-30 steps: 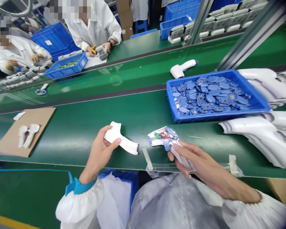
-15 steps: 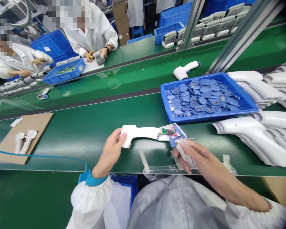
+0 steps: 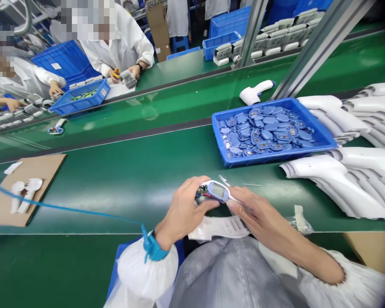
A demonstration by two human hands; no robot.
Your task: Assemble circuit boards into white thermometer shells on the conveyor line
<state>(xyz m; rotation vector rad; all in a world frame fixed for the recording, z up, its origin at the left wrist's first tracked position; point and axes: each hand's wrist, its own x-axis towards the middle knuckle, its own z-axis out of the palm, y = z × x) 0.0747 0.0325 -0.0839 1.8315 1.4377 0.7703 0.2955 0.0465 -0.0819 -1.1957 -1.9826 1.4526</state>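
Observation:
Close to the bench's front edge, both my hands grip an opened white handheld thermometer (image 3: 218, 191). Its grey display, framed in blue and white, faces up toward me, and green and red internals show at its left side. My left hand (image 3: 188, 205) curls around the left side, with thumb and fingers on the housing. From the right, my right hand (image 3: 248, 207) closes on it beside the display. A white shell part (image 3: 221, 227) with marks along its inside shows below the hands; whether it is attached is hidden. A blue wrist strap (image 3: 154, 246) circles my left wrist.
A blue tray (image 3: 226, 162) of blue parts lies ahead to the right, beside stacked white shells (image 3: 327, 171). Cardboard (image 3: 48, 179) with white shell pieces lies left. Another white thermometer (image 3: 255, 93) rests on the far belt. A metal post (image 3: 321, 51) slants overhead; co-workers sit opposite.
My left hand has moved right, beside my right hand. The opened thermometer has turned from stretched sideways to display facing up, with a white shell part now below the hands.

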